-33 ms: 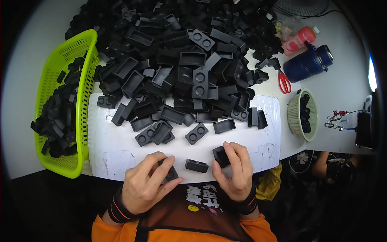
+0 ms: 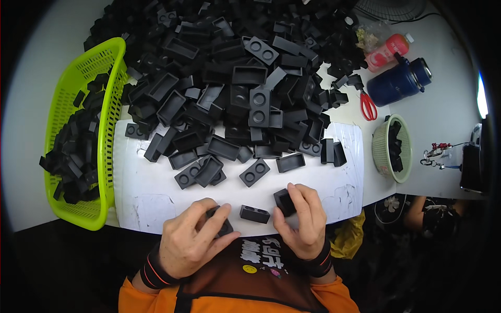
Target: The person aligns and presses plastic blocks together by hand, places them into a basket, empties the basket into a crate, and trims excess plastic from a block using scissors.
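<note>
My left hand [image 2: 193, 237] is closed around a black two-stud toy brick [image 2: 225, 228] at the front edge of the white board [image 2: 151, 203]; its fingers cover part of the brick. In my right hand [image 2: 305, 224], thumb and fingers grip another black brick [image 2: 284, 202], its hollow side partly showing. Between the two hands a single black brick [image 2: 254, 214] lies on its side, touched by neither. Just beyond it are more loose bricks, among them one with two round studs up [image 2: 254, 173] and one with its hollow side up [image 2: 290, 163].
A large heap of black bricks [image 2: 229, 94] covers the far board. At left stands a green basket [image 2: 110, 156] holding bricks; at right, a pale basket [image 2: 383, 151] with more. Red-handled scissors [image 2: 368, 107], a blue flask [image 2: 394, 83] and a pink bottle [image 2: 386, 52] lie far right.
Both hands have shifted very slightly with their bricks, the left one's fingers a little to the right. Everything else is the same.
</note>
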The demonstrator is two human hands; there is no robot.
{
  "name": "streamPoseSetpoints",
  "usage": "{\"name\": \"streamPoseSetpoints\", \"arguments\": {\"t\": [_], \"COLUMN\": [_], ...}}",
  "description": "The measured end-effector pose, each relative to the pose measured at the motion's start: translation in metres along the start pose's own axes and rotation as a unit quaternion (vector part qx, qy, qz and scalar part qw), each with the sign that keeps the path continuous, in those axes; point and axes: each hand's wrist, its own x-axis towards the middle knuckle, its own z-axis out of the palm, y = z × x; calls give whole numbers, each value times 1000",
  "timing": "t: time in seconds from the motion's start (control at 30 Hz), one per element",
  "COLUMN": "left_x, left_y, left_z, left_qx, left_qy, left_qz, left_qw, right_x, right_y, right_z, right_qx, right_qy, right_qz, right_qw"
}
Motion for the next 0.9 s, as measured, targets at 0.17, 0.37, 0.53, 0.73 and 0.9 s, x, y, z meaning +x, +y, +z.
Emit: {"name": "streamPoseSetpoints", "arguments": {"t": [0.17,0.37,0.53,0.73,0.9], "left_x": [6,-6,-7,-25,-11], "left_y": [4,-7,-7,-15,-10], "left_z": [12,1,7,-20,-12], "left_qx": [68,121,120,142,42], "left_qy": [-37,71,1,-43,-59], "left_qz": [38,-21,37,8,28], "left_qw": [996,990,992,989,997], "right_x": [2,-6,11,13,13], "right_y": [-20,-6,-22,-22,-37], "right_z": [-5,-19,23,13,17], "right_qx": [51,29,45,-53,17], "right_qy": [-40,-36,14,-94,-129], "right_qz": [12,112,30,26,12], "right_qw": [998,993,998,994,991]}}
